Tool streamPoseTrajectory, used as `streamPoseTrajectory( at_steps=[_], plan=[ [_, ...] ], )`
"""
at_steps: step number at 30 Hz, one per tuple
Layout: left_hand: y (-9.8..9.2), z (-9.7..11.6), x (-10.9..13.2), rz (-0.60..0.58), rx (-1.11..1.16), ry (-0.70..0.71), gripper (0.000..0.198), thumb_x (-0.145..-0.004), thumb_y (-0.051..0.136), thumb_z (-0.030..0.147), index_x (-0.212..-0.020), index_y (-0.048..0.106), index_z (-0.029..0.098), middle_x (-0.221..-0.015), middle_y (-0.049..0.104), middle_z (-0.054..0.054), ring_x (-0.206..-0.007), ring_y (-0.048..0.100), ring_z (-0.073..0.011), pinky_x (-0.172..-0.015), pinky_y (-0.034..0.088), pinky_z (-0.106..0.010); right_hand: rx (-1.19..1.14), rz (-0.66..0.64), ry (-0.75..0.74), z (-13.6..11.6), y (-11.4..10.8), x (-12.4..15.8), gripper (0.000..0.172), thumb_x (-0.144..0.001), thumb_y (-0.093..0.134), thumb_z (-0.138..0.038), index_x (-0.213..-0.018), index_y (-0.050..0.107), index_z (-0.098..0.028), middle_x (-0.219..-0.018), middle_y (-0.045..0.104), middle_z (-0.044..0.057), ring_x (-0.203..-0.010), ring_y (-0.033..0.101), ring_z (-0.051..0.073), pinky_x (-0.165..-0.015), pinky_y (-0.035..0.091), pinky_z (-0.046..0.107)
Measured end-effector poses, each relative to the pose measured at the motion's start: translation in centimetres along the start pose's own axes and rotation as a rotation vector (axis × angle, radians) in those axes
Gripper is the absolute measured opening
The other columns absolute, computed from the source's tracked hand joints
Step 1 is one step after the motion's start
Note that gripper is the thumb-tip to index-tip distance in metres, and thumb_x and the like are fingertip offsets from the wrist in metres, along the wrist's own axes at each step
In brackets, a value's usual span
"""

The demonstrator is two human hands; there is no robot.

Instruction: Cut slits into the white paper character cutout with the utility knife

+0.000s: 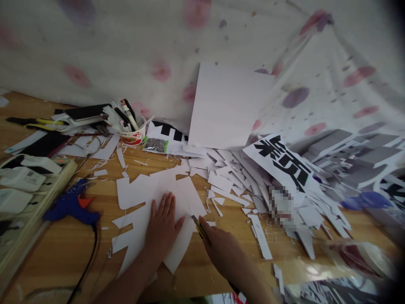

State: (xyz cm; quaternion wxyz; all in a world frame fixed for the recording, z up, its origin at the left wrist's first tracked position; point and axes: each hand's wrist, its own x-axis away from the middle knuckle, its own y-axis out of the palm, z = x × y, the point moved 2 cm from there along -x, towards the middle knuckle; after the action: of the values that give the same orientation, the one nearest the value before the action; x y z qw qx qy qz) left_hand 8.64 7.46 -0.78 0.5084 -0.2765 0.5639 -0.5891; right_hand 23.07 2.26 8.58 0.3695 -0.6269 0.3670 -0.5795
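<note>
My left hand (163, 223) lies flat, fingers stretched out, pressing on a white cut-out paper shape (142, 211) on the wooden table (63, 249). My right hand (221, 247) is closed around a yellow and black utility knife (198, 227). Its blade tip touches the paper just to the right of my left thumb.
A blue glue gun (71, 204) with a black cord lies at the left. Behind it stand a cup of pens (133, 126) and yellow-handled pliers (34, 123). White paper scraps (240, 185) and printed sheets with black characters (283, 162) pile at the right. A white sheet (228, 105) leans against the spotted cloth.
</note>
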Motion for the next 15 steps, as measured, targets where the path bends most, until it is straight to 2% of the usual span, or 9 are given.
streamPoseTrajectory(
  at_steps=[3,6,8,10,11,13,15],
  plan=[
    [0.1,0.1,0.2,0.035,-0.003,0.019,0.060,-0.085,0.035,0.043,-0.135,0.032,0.009,-0.140,0.035,-0.014,-0.131,0.027,-0.0259,-0.107,0.017,-0.052,-0.081,-0.013,-0.015,-0.1,-0.3,1.1,0.051,-0.084,0.037,-0.012,-0.135,0.036,-0.017,-0.094,0.068,0.010,-0.080,0.065,0.021,-0.066,0.044,0.026],
    [0.1,0.1,0.4,0.036,-0.030,0.040,0.059,-0.086,0.035,0.041,-0.135,0.030,0.010,-0.141,0.034,-0.014,-0.132,0.024,-0.0256,-0.107,0.016,-0.052,-0.325,0.070,-0.017,0.4,-0.5,0.8,0.053,-0.083,0.038,-0.015,-0.136,0.034,-0.019,-0.097,0.067,0.010,-0.085,0.064,0.021,-0.070,0.046,0.028],
    [-0.2,0.0,0.5,0.009,-0.036,0.075,0.057,-0.086,0.034,0.040,-0.136,0.030,0.012,-0.141,0.033,-0.013,-0.133,0.022,-0.0255,-0.107,0.016,-0.053,-0.580,0.135,0.049,1.4,-0.1,-0.8,0.054,-0.083,0.038,-0.020,-0.137,0.030,-0.021,-0.094,0.066,0.008,-0.072,0.064,0.017,-0.063,0.048,0.026],
    [-0.7,-0.2,0.8,-0.035,-0.012,0.149,0.056,-0.087,0.034,0.041,-0.136,0.030,0.015,-0.142,0.033,-0.011,-0.133,0.022,-0.0248,-0.108,0.015,-0.052,-0.909,0.149,0.139,2.5,0.9,-3.1,0.058,-0.082,0.039,-0.025,-0.138,0.023,-0.021,-0.087,0.064,0.003,-0.049,0.059,0.012,-0.048,0.046,0.024],
    [-1.1,-0.4,1.1,-0.062,0.012,0.205,0.056,-0.087,0.035,0.042,-0.137,0.028,0.017,-0.141,0.034,-0.010,-0.133,0.022,-0.0238,-0.108,0.015,-0.051,-1.066,0.200,0.203,3.0,1.5,-4.3,0.061,-0.081,0.040,-0.029,-0.138,0.020,-0.020,-0.082,0.061,0.001,-0.043,0.055,0.011,-0.042,0.045,0.024],
    [-1.9,-0.9,1.6,-0.119,0.073,0.330,0.057,-0.087,0.036,0.042,-0.138,0.025,0.021,-0.141,0.036,-0.007,-0.132,0.025,-0.0212,-0.109,0.015,-0.048,-1.307,0.254,0.191,3.5,2.5,-6.2,0.067,-0.077,0.045,-0.035,-0.136,0.019,-0.019,-0.075,0.057,-0.003,-0.040,0.052,0.010,-0.038,0.043,0.024],
    [-2.7,-1.8,2.1,-0.120,0.109,0.355,0.056,-0.087,0.038,0.038,-0.138,0.023,0.023,-0.141,0.036,-0.006,-0.132,0.025,-0.0201,-0.109,0.016,-0.047,-1.461,0.261,0.145,3.5,3.1,-7.2,0.072,-0.072,0.051,-0.039,-0.134,0.022,-0.021,-0.075,0.055,-0.004,-0.041,0.052,0.010,-0.038,0.044,0.024]
  ],
)
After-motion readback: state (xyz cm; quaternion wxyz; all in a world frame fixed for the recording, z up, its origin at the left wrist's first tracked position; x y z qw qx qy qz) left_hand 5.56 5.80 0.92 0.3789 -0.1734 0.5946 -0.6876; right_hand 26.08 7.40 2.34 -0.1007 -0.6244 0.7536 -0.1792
